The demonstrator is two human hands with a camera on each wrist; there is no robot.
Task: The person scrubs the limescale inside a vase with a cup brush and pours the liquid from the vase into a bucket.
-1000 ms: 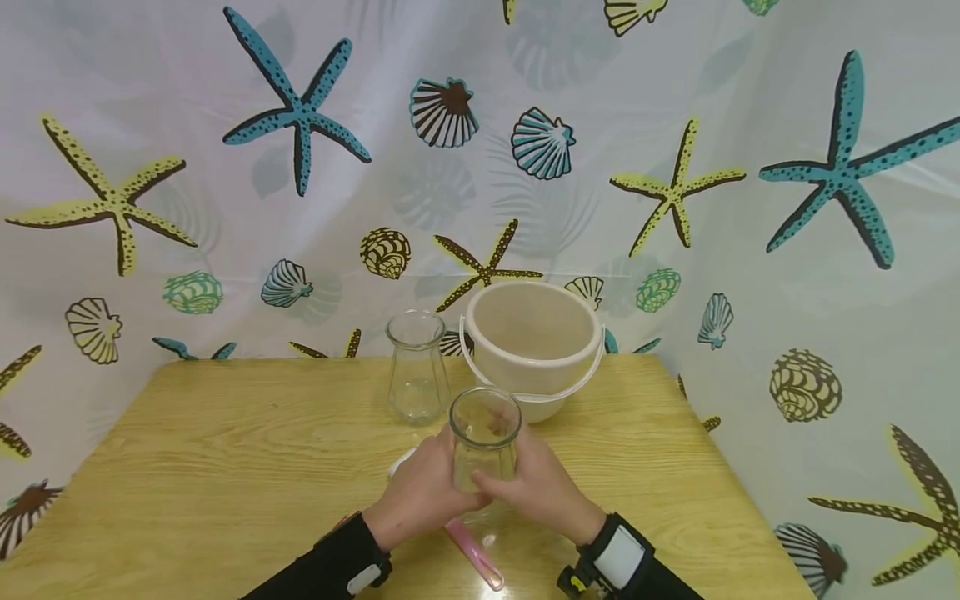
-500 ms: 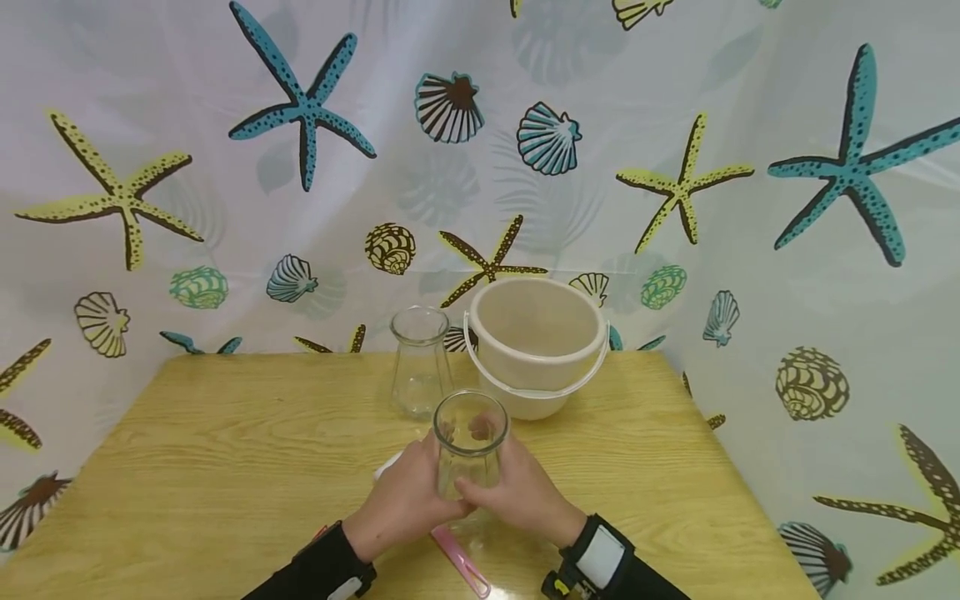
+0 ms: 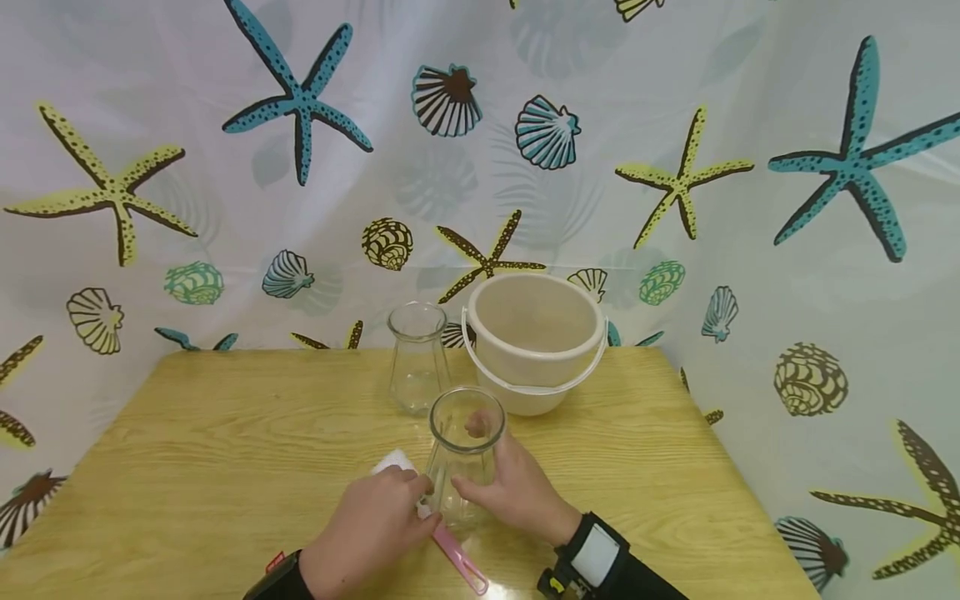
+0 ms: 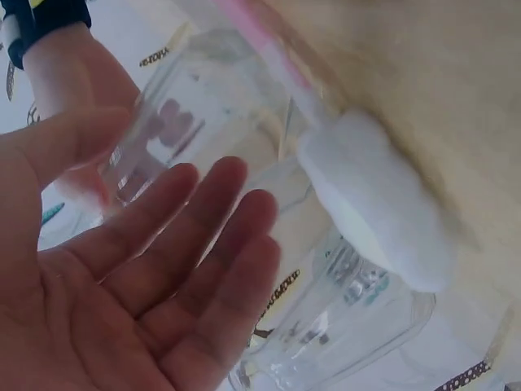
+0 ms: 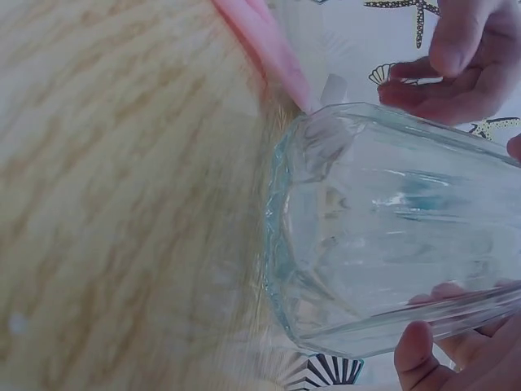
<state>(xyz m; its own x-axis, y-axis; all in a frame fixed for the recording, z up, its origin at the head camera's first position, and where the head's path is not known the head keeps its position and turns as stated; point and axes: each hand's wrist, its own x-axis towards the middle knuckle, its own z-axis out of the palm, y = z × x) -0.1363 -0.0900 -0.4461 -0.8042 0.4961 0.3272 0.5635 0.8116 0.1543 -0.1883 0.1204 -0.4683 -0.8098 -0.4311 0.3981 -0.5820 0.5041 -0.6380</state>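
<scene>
My right hand (image 3: 521,492) grips a clear faceted glass vase (image 3: 453,471) by its side, thumb in front and fingertips behind the glass. The vase stands nearly upright, its base close over the wooden table. Just left of it, my left hand (image 3: 371,525) is apart from the glass, and in the left wrist view its fingers are loosely bent with nothing between them. Beneath that hand lies a sponge brush with a pink handle (image 3: 459,560) and a white sponge head (image 4: 378,204). In the head view the left hand covers the brush's middle.
A second clear glass vase (image 3: 417,375) stands farther back. To its right is a cream bucket (image 3: 525,379) with its handle hanging down in front. A curtain (image 3: 480,183) printed with starfish and shells borders the wooden table (image 3: 247,442) behind and at the right.
My left hand has let go of the vase and moved left and toward me, uncovering the sponge brush's white head. The right hand keeps its grip; the vase shifted slightly left.
</scene>
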